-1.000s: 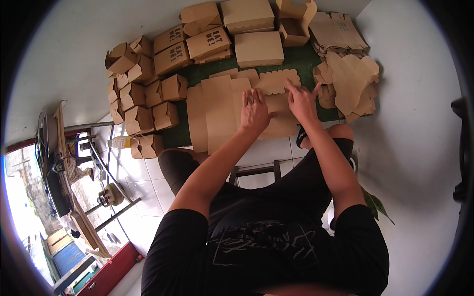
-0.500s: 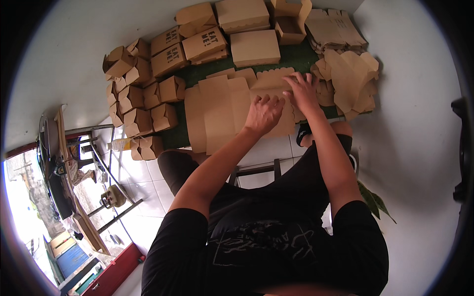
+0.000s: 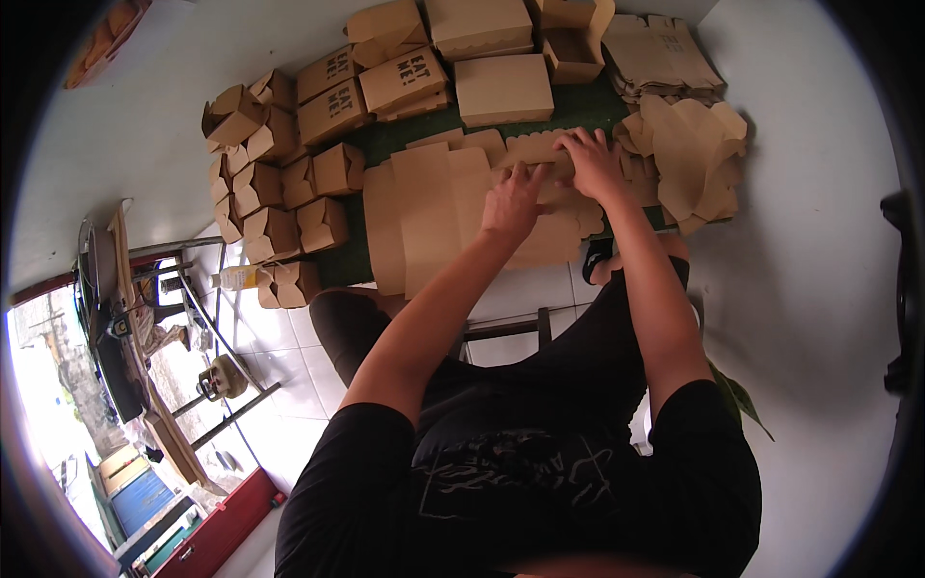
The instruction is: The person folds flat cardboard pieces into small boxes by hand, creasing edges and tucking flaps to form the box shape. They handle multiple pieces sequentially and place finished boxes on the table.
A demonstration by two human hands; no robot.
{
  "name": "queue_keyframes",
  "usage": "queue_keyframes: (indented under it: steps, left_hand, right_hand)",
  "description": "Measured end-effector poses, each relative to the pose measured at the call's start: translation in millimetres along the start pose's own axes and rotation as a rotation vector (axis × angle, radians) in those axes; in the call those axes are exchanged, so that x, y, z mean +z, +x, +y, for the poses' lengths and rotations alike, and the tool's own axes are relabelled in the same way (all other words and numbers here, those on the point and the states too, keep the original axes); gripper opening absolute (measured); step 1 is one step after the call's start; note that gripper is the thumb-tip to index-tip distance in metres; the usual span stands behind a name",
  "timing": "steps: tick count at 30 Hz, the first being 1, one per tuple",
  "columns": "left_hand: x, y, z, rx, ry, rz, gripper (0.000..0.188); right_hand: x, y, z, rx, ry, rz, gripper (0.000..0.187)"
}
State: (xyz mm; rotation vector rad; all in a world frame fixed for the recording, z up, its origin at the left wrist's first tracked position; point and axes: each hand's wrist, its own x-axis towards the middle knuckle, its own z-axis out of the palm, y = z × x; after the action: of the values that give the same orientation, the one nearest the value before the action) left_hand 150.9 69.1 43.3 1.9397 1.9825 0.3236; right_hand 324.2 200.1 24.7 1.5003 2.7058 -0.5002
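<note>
A flat brown cardboard box blank (image 3: 421, 210) with creases and scalloped edges lies before me, overhanging the table's near edge. My left hand (image 3: 514, 204) rests on its middle, fingers bent forward toward the crease of the far flap, thumb out to the right. Farther right, my right hand (image 3: 592, 166) arches over the scalloped far flap (image 3: 533, 146), fingers apart and fingertips on the board. Both hands press on the cardboard; the undersides of the fingers are hidden.
Small folded boxes (image 3: 270, 185) crowd the table's left side, with a bottle (image 3: 236, 278) nearby. Larger closed boxes (image 3: 504, 90) and an open box (image 3: 572, 58) line the back. Flat blanks (image 3: 660, 58) and loose cardboard pieces (image 3: 689, 154) are stacked right. The green tabletop (image 3: 355, 250) shows between.
My left hand has moved slightly away from me, and its curled fingers have straightened somewhat toward the crease. My right hand remains at the far flap, nearly unmoved.
</note>
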Motion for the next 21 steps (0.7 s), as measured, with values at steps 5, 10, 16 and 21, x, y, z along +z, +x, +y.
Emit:
queue_keyframes:
  steps: [5,10,16,21]
  left_hand:
    - [-3,3,0,-0.013,-0.006,-0.014,0.084]
    - [-2,5,0,-0.015,-0.001,-0.023,0.084]
    - [2,7,-2,-0.010,0.006,-0.026,0.089]
    - [2,9,-2,-0.014,0.023,-0.052,0.089]
  right_hand:
    - [-6,10,-3,0.005,-0.030,-0.061,0.060]
    - [-11,11,-7,0.002,-0.040,-0.092,0.057]
    - [-11,14,-11,0.016,-0.066,-0.139,0.056]
    - [-10,23,-5,0.009,-0.029,-0.203,0.059]
